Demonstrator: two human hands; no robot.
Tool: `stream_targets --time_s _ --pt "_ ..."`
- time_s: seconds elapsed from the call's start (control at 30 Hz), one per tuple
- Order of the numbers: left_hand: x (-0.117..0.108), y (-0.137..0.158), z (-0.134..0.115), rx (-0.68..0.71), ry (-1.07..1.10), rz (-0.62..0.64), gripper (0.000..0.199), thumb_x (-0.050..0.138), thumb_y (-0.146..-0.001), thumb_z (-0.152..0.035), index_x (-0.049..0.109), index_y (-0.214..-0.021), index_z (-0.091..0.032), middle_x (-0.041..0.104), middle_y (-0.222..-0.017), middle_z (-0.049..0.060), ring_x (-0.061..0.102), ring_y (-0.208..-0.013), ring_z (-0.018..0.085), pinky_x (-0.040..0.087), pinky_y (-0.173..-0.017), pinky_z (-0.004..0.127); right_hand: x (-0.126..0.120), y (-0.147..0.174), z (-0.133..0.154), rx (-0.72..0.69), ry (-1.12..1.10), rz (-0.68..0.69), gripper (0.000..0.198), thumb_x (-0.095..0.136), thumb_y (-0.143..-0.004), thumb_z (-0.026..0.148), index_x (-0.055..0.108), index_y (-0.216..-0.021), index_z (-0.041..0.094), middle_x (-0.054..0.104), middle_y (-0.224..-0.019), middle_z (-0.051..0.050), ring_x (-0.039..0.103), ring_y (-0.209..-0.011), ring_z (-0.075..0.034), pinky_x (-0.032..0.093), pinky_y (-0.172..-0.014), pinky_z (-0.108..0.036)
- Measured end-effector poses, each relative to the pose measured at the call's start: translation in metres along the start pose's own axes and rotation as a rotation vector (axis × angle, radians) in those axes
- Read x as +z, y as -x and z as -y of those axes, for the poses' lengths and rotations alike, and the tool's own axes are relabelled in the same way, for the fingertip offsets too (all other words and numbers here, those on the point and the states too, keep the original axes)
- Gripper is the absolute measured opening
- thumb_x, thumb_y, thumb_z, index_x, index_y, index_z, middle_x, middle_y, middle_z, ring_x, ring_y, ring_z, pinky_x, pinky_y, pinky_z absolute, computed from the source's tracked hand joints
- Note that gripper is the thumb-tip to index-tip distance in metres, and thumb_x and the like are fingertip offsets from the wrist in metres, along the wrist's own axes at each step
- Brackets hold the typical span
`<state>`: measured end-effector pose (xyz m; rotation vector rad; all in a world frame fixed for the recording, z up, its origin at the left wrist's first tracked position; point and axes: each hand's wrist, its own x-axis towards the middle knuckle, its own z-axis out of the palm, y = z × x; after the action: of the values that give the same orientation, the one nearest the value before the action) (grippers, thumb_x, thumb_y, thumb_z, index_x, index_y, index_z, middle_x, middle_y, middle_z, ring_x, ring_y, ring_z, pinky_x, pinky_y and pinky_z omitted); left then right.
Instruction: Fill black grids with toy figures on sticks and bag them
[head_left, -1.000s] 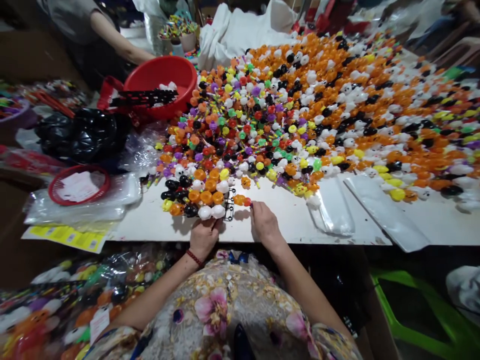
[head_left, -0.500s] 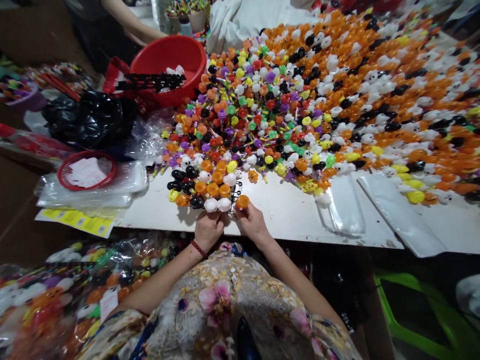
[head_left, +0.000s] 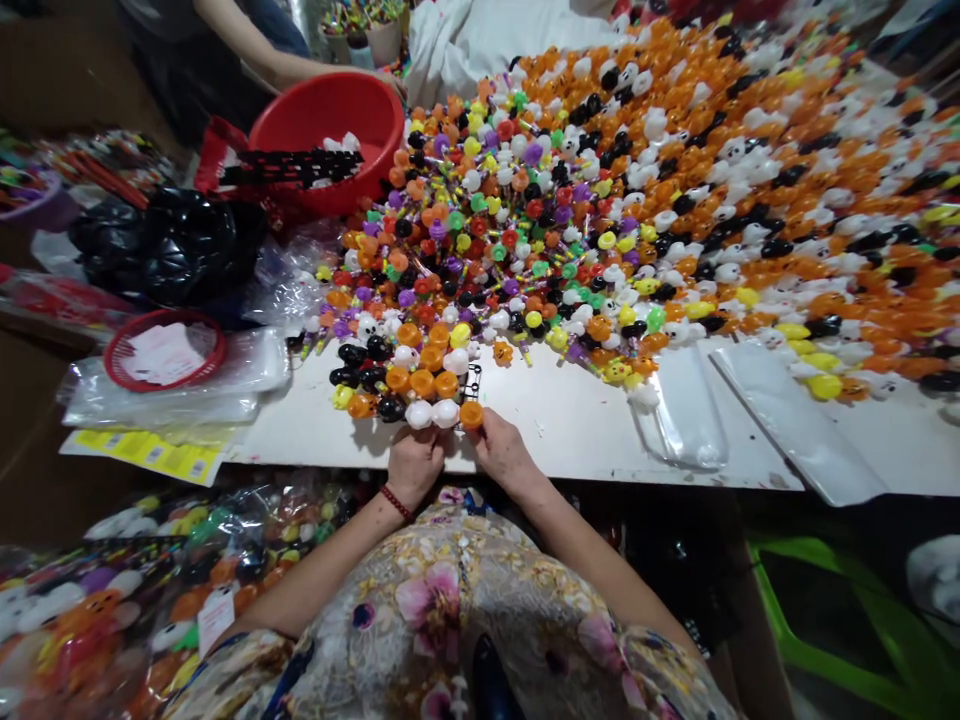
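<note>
A black plastic grid rack (head_left: pixel 472 383) at the table's front edge is packed with small orange, white, black and yellow toy heads. My left hand (head_left: pixel 414 465) is closed at the rack's near side, just below two white heads (head_left: pixel 432 413); its fingertips are partly hidden, but it appears to grip the rack. With my right hand (head_left: pixel 504 450) I pinch an orange pumpkin-like head (head_left: pixel 471 415) at the rack's near right corner. That piece sits beside the white heads, and its lower part is out of sight. A few open grid cells show along the rack's right side.
A large heap of toy heads and sticks (head_left: pixel 525 220) covers the table's back and right. Clear plastic bags (head_left: pixel 686 410) lie at front right. A red basin (head_left: pixel 375 130), a black bag (head_left: pixel 169 245) and a small red basket (head_left: pixel 217 355) stand left. A co-worker's arm (head_left: pixel 247 50) reaches in behind.
My right hand has moved the orange head slightly left and down, against the rack's near right corner beside the white heads. My left hand stays at the rack. The view has shifted slightly.
</note>
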<state>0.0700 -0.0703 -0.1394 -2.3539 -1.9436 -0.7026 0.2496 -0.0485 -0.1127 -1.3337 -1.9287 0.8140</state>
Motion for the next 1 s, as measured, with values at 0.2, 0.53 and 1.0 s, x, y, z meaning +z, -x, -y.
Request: stream_targets --time_s 0.2,0.53,1.0 --pt "0.0 -0.001 0.003 0.064 0.048 -0.073 0.021 0.05 -0.087 -0.024 0.071 -0.088 -0.02 0.072 -0.077 0.007 0.064 -0.072 0.022 0.051 -0.071 0.032 0.005 -0.002 -0.002 -0.05 -0.026 0.034 0.013 0.049 -0.085 0.018 0.06 -0.09 0.018 0.066 -0.089 -0.009 0.062 -0.083 -0.019 0.05 -0.076 -0.03" --pt "0.001 -0.002 0.0 0.09 0.018 -0.127 0.026 0.047 -0.09 -0.025 0.072 -0.095 -0.023 0.072 -0.08 0.007 0.063 -0.073 0.023 0.05 -0.072 0.033 -0.096 -0.028 -0.042 0.273 0.426 -0.296 0.026 0.047 -0.09 0.018 0.064 -0.109 0.015 0.062 -0.106 -0.013 0.058 -0.092 -0.022 0.048 -0.081 -0.034" --pt "0.003 0.001 0.003 0.05 0.045 -0.057 0.025 0.046 -0.091 -0.027 0.07 -0.095 -0.022 0.071 -0.081 0.007 0.063 -0.076 0.023 0.05 -0.073 0.033 -0.078 -0.021 -0.034 0.334 0.47 -0.236 0.016 0.05 -0.087 0.016 0.061 -0.099 0.017 0.063 -0.096 -0.009 0.056 -0.085 -0.019 0.042 -0.075 -0.028"
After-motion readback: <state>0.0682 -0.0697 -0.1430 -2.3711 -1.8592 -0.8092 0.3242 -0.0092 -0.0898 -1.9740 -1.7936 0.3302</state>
